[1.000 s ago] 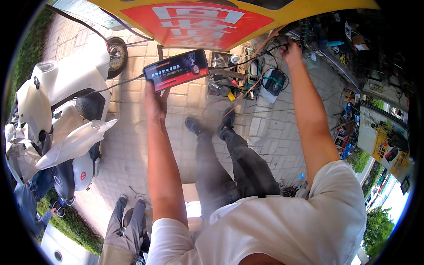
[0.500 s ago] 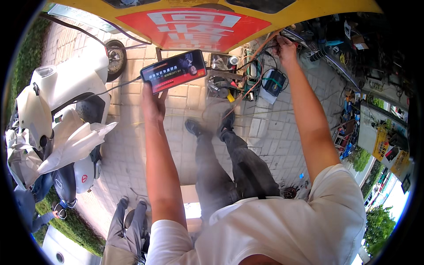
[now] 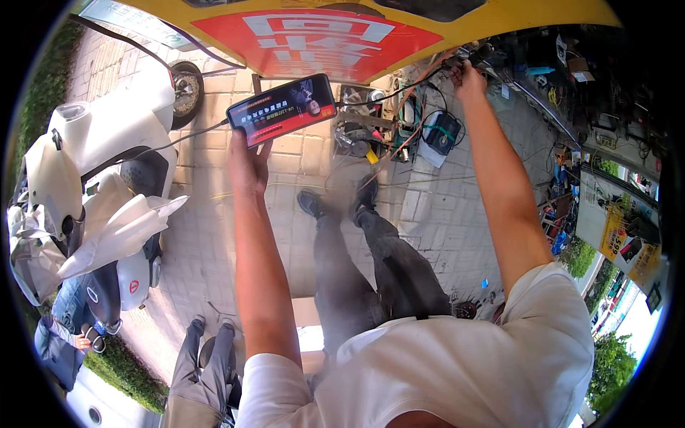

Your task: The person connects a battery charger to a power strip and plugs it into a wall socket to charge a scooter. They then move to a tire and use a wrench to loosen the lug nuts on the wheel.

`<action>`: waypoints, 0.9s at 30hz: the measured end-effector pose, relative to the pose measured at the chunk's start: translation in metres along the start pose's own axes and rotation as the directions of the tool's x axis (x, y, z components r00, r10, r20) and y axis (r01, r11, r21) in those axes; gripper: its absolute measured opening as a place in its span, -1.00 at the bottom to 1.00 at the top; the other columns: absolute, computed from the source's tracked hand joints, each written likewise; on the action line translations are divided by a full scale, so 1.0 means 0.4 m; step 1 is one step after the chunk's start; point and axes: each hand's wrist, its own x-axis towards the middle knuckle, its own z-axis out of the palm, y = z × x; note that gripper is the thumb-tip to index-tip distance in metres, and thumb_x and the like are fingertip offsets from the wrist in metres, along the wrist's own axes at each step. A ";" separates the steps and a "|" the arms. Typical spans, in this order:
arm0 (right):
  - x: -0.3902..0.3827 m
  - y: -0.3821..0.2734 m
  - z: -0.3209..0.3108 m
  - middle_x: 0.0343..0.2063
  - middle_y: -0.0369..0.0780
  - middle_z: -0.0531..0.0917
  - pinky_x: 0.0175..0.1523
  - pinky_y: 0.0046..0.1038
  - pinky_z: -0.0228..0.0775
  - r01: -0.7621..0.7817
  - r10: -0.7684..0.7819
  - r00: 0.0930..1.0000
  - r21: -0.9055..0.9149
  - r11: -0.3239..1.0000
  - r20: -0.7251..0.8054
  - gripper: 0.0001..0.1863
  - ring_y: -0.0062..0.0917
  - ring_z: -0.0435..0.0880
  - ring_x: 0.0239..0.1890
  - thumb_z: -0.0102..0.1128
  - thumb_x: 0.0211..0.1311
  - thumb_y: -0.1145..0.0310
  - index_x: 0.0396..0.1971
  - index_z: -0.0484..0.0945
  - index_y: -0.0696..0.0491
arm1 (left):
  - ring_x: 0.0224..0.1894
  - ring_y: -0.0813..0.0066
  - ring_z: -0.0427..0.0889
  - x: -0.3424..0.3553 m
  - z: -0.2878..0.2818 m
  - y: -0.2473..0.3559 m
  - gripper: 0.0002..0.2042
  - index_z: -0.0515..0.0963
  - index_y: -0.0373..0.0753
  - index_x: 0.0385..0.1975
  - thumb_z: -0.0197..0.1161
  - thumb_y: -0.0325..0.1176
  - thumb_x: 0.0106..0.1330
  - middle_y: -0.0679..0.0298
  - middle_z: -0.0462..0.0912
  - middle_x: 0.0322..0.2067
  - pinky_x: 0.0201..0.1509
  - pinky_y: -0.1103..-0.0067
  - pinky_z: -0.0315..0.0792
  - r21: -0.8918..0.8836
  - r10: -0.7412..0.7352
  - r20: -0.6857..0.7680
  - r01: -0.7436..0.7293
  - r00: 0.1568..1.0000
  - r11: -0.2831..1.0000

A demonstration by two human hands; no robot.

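Observation:
My left hand [image 3: 250,164] grips a flat black charger [image 3: 282,107] with a red-and-dark label, thumb against its lower edge. A cable leaves each short end of it. On the left, one cable runs toward a white scooter [image 3: 128,100] with its body panels partly off. A dark cable [image 3: 371,103] from the other end rises to the right toward my right hand [image 3: 469,84]. That arm is stretched far forward, with fingers pinched together beside the yellow casing and dark clutter. What lies between those fingers is too small to make out.
Ahead stands a yellow casing with a red panel [image 3: 314,43]. Beneath it are tools and parts [image 3: 357,139], and a black box with green strapping [image 3: 442,134]. A loose wheel [image 3: 187,93] is at left. Other people [image 3: 203,364] are at lower left. Cluttered shelves [image 3: 606,128] line the right.
My right hand has shifted slightly right and its fingers have turned upward. The charger stays nearly in place in my left hand. A person at far left shows more fully.

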 end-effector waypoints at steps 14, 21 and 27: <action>-0.083 -0.009 0.014 -0.56 -0.18 0.48 -0.59 -0.47 0.26 0.169 -0.184 0.924 0.074 0.983 0.336 -0.79 -0.46 0.45 -0.65 -0.06 0.30 0.32 -0.34 0.38 0.18 | 0.13 0.31 0.32 -0.021 -0.009 0.000 -0.48 0.29 -0.19 0.06 0.08 0.03 0.23 0.23 0.38 0.04 0.22 0.28 0.22 0.009 -0.030 0.004 0.030 1.000 1.000; -0.135 0.108 -0.017 -0.55 -0.25 0.47 -0.51 -0.42 0.32 -0.202 0.288 0.860 -0.237 0.950 0.422 -0.86 -0.50 0.46 -0.57 0.08 0.21 0.34 -0.34 0.41 0.08 | 0.05 0.34 0.40 -0.025 0.003 -0.006 -0.52 0.35 -0.24 0.00 0.13 -0.02 0.21 0.21 0.47 -0.07 0.21 0.21 0.21 -0.036 -0.024 -0.052 0.022 0.998 0.999; -0.119 0.062 -0.024 -0.60 -0.26 0.49 -0.48 -0.44 0.31 -0.067 0.001 0.957 0.219 0.974 0.290 -0.89 -0.51 0.42 -0.61 0.08 0.21 0.37 -0.35 0.42 0.09 | 0.10 0.33 0.34 -0.037 -0.013 0.003 -0.49 0.32 -0.17 0.03 0.10 0.05 0.21 0.27 0.40 0.02 0.22 0.30 0.21 -0.043 -0.032 -0.004 0.032 0.999 0.999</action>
